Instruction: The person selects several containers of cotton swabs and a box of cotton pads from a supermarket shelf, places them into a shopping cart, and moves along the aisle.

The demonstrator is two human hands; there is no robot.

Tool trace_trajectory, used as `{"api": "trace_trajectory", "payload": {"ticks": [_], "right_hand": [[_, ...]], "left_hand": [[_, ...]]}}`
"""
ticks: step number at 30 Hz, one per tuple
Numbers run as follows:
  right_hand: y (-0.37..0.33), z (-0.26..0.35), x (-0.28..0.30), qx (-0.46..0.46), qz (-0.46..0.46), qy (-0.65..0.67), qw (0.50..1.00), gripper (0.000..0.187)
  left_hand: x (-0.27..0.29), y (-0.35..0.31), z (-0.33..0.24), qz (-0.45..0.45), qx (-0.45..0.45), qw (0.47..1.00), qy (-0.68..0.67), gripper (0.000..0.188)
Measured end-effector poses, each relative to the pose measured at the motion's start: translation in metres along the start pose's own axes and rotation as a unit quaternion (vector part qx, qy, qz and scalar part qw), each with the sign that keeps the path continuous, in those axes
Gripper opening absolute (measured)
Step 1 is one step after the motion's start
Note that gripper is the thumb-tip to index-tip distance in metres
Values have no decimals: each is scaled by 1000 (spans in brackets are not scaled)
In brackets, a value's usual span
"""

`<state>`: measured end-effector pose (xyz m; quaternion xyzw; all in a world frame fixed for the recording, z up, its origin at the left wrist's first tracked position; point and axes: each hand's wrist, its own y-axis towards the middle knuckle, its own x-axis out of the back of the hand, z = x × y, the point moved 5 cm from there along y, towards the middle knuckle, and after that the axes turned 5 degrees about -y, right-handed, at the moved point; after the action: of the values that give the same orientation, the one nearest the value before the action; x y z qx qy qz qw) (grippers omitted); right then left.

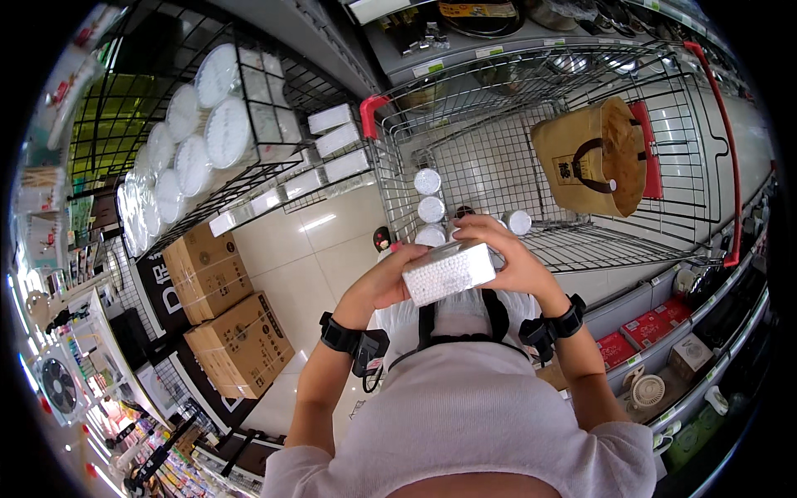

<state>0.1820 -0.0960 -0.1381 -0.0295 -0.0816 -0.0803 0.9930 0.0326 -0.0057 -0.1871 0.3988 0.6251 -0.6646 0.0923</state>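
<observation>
Between my two hands, in front of my chest, is a box-shaped clear pack (pixel 448 275) with many small white round ends showing, like cotton swabs. My left hand (pixel 378 280) grips its left end. My right hand (pixel 516 259) wraps the right end, with fingers over the far edge. Just beyond my hands stands a wire shopping cart (pixel 614 242) with red corner and handle parts. Inside it, several round white-topped tubs (pixel 430 208) sit near my hands. Farther right in the cart stands a brown bag (pixel 564 170) with dark handles, next to a red panel (pixel 647 153).
At left, a black wire rack (pixel 257 100) holds several white round packs (pixel 226 133) and, lower, white boxes (pixel 339 141). Two stacked brown cartons (pixel 237 344) are on the tiled floor. Shelves with red boxes (pixel 656 325) and a small beige fan (pixel 646 388) run along the right.
</observation>
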Motion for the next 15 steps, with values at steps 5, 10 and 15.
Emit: {"api": "trace_trajectory", "payload": {"ticks": [5,10,15], "right_hand": [[-20,-29,21,-13,38,-29,999,62],[-39,-71,33,-119,35,184,975,59],[-44,-95,39,-242,76,242,937,50]], "left_hand": [[-14,21,7,-6,-61,994,91,42],[-20,34,8,-64,-81,983,154,48],[-42,44,-4,-57,-86,946,306,46]]}}
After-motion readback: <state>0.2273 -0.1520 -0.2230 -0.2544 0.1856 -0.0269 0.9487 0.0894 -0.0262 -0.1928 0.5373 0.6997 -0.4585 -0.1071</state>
